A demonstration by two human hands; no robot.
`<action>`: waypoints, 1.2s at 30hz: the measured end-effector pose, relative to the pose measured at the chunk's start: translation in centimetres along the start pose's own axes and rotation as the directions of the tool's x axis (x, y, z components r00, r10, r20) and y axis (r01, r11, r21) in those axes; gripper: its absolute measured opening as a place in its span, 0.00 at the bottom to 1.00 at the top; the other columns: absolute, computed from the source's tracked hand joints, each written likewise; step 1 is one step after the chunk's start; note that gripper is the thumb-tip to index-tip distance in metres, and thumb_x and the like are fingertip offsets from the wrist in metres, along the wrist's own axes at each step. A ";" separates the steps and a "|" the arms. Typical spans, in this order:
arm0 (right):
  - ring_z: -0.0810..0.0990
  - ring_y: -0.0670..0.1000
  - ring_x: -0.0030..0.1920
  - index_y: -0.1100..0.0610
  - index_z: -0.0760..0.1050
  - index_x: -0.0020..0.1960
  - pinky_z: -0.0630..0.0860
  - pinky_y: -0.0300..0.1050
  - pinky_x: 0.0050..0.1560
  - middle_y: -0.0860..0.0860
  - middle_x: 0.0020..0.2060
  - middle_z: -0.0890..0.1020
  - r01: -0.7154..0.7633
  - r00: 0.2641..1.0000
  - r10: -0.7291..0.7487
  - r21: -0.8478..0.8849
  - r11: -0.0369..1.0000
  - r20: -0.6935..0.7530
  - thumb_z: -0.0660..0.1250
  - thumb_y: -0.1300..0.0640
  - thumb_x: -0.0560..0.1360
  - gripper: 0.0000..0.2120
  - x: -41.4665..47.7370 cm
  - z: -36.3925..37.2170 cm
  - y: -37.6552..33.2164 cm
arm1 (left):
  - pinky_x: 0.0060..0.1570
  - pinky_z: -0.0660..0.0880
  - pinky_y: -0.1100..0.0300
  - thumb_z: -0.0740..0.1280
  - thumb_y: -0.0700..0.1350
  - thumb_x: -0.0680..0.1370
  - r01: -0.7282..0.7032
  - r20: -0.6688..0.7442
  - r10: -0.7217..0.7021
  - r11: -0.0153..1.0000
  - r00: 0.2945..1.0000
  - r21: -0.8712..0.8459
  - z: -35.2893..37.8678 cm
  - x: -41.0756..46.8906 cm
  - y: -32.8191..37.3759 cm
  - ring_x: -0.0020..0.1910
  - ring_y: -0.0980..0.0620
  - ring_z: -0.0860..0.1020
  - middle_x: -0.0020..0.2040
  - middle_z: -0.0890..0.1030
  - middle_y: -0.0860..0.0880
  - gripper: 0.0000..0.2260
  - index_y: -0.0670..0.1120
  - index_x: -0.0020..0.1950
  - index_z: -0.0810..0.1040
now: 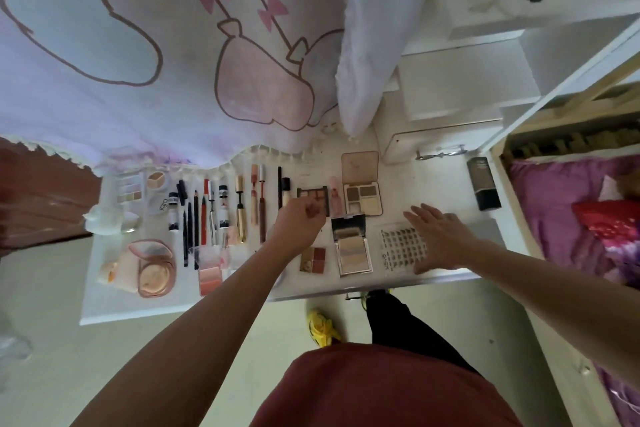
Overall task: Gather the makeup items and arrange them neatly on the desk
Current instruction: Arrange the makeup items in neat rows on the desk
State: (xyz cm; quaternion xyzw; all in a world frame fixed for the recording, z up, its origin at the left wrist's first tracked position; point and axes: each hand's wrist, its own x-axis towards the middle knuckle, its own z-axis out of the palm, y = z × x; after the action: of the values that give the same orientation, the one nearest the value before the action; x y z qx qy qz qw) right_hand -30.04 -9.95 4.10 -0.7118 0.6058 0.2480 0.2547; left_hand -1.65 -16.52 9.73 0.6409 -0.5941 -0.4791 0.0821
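The head view looks down on a white surface (433,180) with makeup laid out in rows under a hanging cartoon-print curtain (156,45). The left hand (303,222) hangs over the middle of the rows with its fingers (313,210) curled together into a loose fist; whether it pinches anything cannot be told. It covers part of a small dark eyeshadow palette (317,194). The right hand (438,236) lies flat, fingers spread, on the right part of a clear sheet of false lashes (398,246) at the near right. Just left of that sheet stands an open mirrored compact (351,246), and beyond it an open brow palette (362,196). Left of the fist, pencils and tubes (221,211) lie side by side in a row. A round pink powder compact (156,270) sits open at the near left. A black bottle (483,184) lies apart at the far right.
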 end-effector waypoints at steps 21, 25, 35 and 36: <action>0.59 0.58 0.72 0.53 0.43 0.78 0.61 0.59 0.71 0.56 0.72 0.57 0.127 0.984 -0.151 -0.223 0.967 -0.096 0.63 0.26 0.65 0.55 -0.1 3.7 1.0 | 0.45 0.80 0.57 0.70 0.42 0.76 0.077 -0.058 -0.081 0.995 0.995 -0.062 3.2 -4.5 -0.8 0.46 0.47 0.81 0.46 0.80 0.48 0.13 0.44 0.59 0.78; 0.62 0.59 0.70 0.53 0.44 0.78 0.61 0.58 0.70 0.58 0.71 0.59 0.171 0.976 -0.196 -0.233 0.957 -0.089 0.64 0.25 0.64 0.56 0.0 3.5 1.6 | 0.51 0.80 0.47 0.71 0.42 0.75 0.091 -0.071 -0.098 0.992 0.993 -0.086 4.8 -4.9 0.5 0.46 0.46 0.81 0.44 0.81 0.47 0.11 0.46 0.57 0.79; 0.65 0.53 0.65 0.48 0.53 0.78 0.67 0.52 0.65 0.53 0.66 0.66 0.238 0.967 -0.200 0.274 0.932 -0.159 0.75 0.37 0.63 0.52 -1.1 -4.0 3.9 | 0.48 0.80 0.54 0.74 0.43 0.73 0.072 -0.073 -0.101 0.943 0.992 -0.324 5.6 -4.9 4.2 0.46 0.50 0.81 0.49 0.83 0.46 0.16 0.44 0.60 0.78; 0.67 0.53 0.65 0.48 0.54 0.78 0.68 0.52 0.64 0.53 0.66 0.68 0.245 0.968 -0.203 0.370 0.896 -0.149 0.76 0.38 0.63 0.51 -1.3 -5.1 4.4 | 0.47 0.80 0.56 0.74 0.43 0.73 0.052 -0.050 -0.078 0.920 0.996 -0.389 5.6 -4.9 4.9 0.46 0.50 0.82 0.51 0.82 0.46 0.17 0.44 0.61 0.77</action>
State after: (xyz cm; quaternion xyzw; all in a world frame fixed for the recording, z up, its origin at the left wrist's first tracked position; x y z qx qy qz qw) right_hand -34.31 -12.97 8.51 -0.7249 0.5693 0.0548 0.3838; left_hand -8.15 -11.19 12.56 0.6466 -0.4631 -0.5685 0.2102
